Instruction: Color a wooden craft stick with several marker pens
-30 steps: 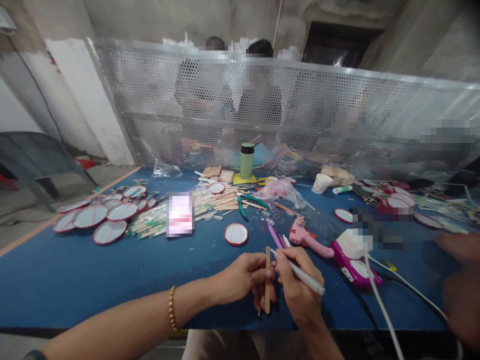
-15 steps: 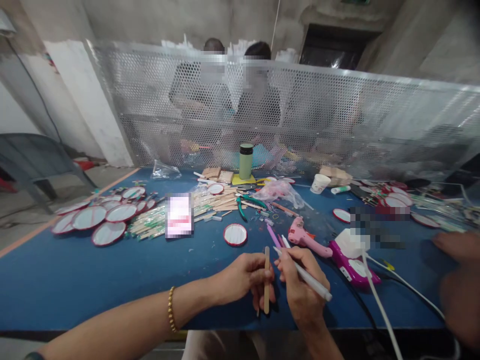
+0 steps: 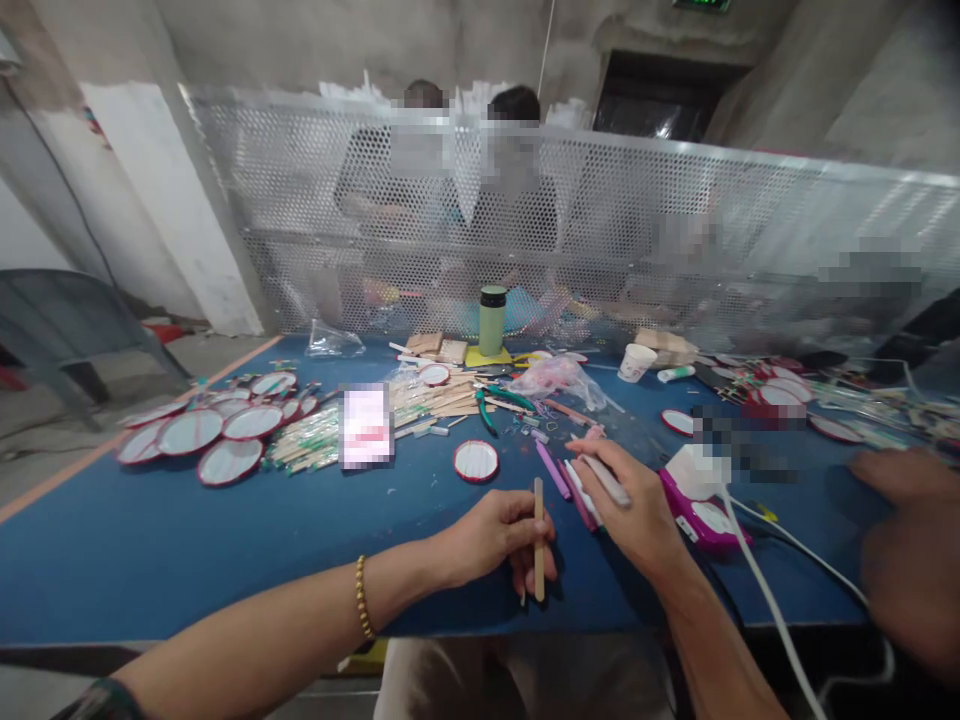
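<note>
My left hand (image 3: pixel 499 540) is closed around a wooden craft stick (image 3: pixel 539 560), which stands nearly upright between thumb and fingers. To the right, my right hand (image 3: pixel 637 505) grips a white pen (image 3: pixel 604 480) just above several pens lying on the table. Among them a purple pen (image 3: pixel 553 470) lies at the left, beside pink and white ones partly under my fingers. A pink glue gun shown earlier is now mostly hidden behind my right hand. Ahead of my left hand lies a round white disc with a red rim (image 3: pixel 476 461).
More red-rimmed discs (image 3: pixel 189 431) and bundled sticks (image 3: pixel 307 440) lie left. A green bottle (image 3: pixel 492 322), paper cup (image 3: pixel 637 363) and green-handled pliers (image 3: pixel 486 412) stand or lie farther back. Right are a purple power strip (image 3: pixel 705 525), white cable (image 3: pixel 765 600) and another person's blurred hand (image 3: pixel 900 490).
My right hand has moved forward and away from the craft stick, with the white pen, over the pens and glue gun. My left hand still holds the stick in nearly the same place.
</note>
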Demonstrator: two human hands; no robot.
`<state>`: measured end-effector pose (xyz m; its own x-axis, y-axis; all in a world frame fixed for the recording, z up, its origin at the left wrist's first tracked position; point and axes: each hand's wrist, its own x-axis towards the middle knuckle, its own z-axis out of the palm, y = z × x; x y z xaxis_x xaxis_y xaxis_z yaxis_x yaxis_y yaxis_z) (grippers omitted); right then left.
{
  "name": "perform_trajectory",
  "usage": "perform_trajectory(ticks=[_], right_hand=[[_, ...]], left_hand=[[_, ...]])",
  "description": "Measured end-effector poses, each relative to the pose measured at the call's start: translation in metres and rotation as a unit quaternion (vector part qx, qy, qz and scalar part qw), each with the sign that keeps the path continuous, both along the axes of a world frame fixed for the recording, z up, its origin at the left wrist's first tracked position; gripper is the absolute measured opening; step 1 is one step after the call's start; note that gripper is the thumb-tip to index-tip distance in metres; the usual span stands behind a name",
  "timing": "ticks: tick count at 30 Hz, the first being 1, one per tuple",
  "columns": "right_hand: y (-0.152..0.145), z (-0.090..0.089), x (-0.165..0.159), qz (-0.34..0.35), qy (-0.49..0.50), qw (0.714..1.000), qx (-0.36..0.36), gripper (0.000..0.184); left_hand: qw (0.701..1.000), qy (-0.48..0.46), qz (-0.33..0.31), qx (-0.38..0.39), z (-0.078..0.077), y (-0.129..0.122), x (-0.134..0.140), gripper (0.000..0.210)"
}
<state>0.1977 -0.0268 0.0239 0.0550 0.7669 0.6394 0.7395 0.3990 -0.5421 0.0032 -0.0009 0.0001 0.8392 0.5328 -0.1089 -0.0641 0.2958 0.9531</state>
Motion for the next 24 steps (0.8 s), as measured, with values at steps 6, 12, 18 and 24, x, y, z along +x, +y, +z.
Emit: perform_trajectory(ticks=[6, 12, 18, 24], right_hand=[[0.024, 0.005, 0.002, 0.010, -0.263, 0.957, -0.124, 0.049], [0.052, 0.012, -0.023, 0.005, -0.360, 0.919, -0.163, 0.043], [0.063, 0.007, -0.039, -0.021, -0.416, 0.891, -0.182, 0.033], [0.045, 0.018, -0.026, -0.116, -0.403, 0.887, -0.196, 0.039]], left_hand=[[1.000, -0.004, -0.002, -0.001, -0.002, 0.002, 0.001, 0.057], [1.000, 0.001, 0.008, 0.010, -0.004, 0.004, 0.004, 0.052], [1.000, 0.007, 0.005, 0.007, -0.006, 0.005, 0.006, 0.046], [1.000, 0.008, -0.002, 0.006, -0.005, 0.004, 0.006, 0.044]])
